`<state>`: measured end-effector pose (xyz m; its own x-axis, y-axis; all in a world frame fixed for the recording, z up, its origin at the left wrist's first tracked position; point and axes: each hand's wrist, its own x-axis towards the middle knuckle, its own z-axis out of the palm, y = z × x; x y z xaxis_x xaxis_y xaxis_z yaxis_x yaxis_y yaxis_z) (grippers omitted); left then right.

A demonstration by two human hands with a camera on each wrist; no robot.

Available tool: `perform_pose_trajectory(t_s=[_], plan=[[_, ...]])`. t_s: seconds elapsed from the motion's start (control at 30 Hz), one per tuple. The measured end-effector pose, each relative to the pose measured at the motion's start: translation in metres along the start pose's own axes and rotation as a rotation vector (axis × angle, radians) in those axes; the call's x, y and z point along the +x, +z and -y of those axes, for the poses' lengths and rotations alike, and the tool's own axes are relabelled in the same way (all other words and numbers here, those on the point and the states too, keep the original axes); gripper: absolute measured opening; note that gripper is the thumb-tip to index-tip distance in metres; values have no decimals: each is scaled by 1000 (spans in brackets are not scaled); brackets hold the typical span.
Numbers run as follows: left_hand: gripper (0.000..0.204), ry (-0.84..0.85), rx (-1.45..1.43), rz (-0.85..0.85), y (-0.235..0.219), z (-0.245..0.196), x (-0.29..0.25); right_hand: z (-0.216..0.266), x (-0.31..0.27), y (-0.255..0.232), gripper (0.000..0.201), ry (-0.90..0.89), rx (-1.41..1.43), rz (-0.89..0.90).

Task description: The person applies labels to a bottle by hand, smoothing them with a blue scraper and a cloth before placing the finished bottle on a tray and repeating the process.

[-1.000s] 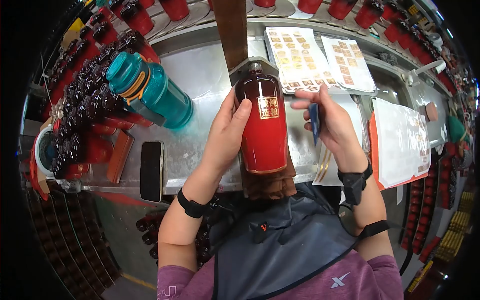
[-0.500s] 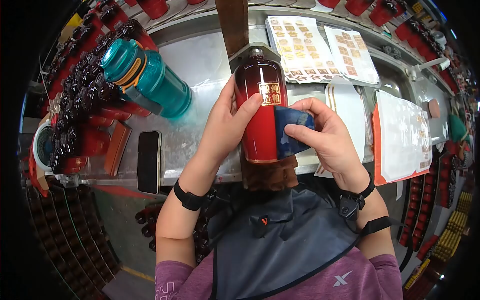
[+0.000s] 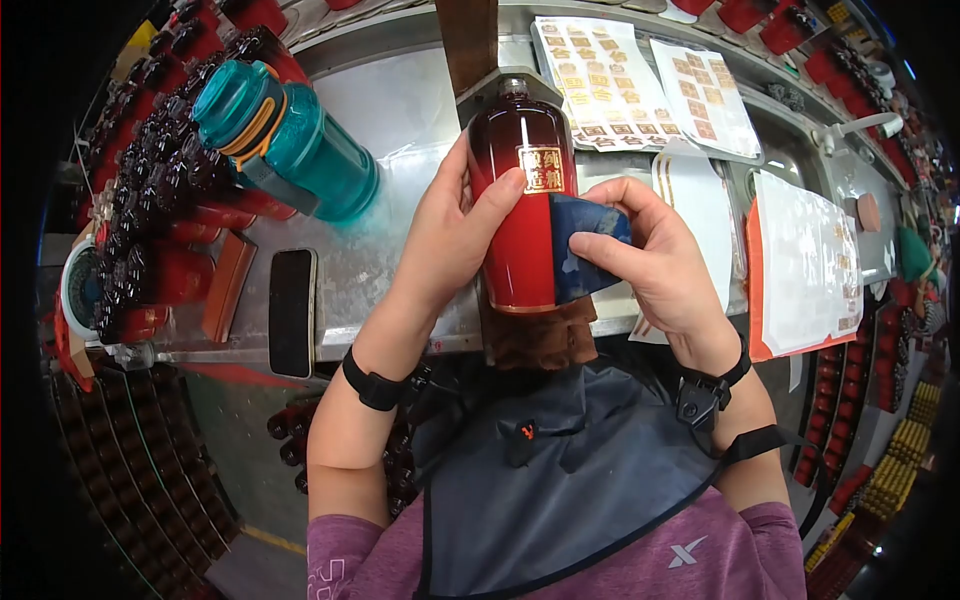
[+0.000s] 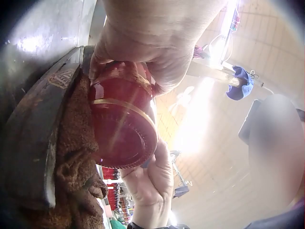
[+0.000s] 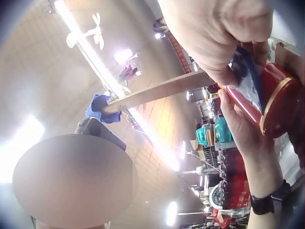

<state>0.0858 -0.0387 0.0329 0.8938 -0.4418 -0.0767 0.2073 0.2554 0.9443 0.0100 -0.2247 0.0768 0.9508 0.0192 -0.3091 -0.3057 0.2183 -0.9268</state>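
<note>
A red glass bottle (image 3: 518, 250), darker toward its neck, lies in front of the person with a square gold label (image 3: 541, 170) on its upper side. The left hand (image 3: 447, 222) grips it from the left, thumb resting near the label's lower edge. In the right hand (image 3: 665, 262), thumb and fingers pinch a dark blue flexible sheet (image 3: 582, 250) whose edge lies against the bottle's right side, below the label. The left wrist view shows the bottle's ribbed base (image 4: 125, 138) beside a brown cloth (image 4: 76, 143). The far side of the bottle is hidden.
A teal water bottle (image 3: 300, 140) and a phone (image 3: 292, 312) are at left, beside many dark-topped red bottles (image 3: 160, 200). Sheets of gold labels (image 3: 605, 85) lie behind the right hand. Farther right are an orange-backed white stack (image 3: 805, 265) and a faucet (image 3: 860, 130).
The right hand came in from the right, bringing the blue sheet against the bottle's side; over the last half second it hardly moved. The left hand keeps its grip. The head view shifted slightly.
</note>
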Motion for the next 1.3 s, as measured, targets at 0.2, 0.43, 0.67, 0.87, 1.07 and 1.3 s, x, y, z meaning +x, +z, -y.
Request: perform_pose_trajectory(t_s=[0.2,0.43,0.67,0.87,1.07,1.3], plan=[[59,12,-8,-2,1,0,0,0,0,-1,27,-3,-8,6],[59,3,-5,5,1,0,0,0,0,-1,25,-25,-9,6],[46,-7,-62,-59,1,3,0,10,38,-50,30,24,114,-198],[44,-59,-130,-99,-4,6,2,14,48,-40,39,77,3,-12],[46,-73,-291,-81,-10,11,5,12,57,-43,41,54,-9,93],[55,-102,-314,-23,-1,-2,6,14,64,-35,55,50,-184,181]])
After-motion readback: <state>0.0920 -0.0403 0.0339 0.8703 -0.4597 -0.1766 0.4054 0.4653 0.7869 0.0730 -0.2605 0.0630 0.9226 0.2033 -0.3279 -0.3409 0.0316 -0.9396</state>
